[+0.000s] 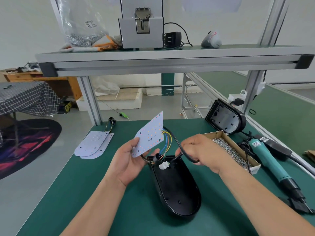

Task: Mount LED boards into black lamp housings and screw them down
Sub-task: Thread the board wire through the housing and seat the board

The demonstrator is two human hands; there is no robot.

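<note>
Pinching the LED board (150,135) by its lower edge just above the far end of the black housing (175,189), the left hand (134,159) holds what looks a light, stiff, fragile piece best taken by its bare rim, while the right hand (197,150) curls its fingers (185,147) round the limp black cable (172,136) there.

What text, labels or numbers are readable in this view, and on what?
None legible.
Bag: black print, blurred.
Screwdriver: white label, too small to read.
Screw box: mark on its end, unreadable.
</note>
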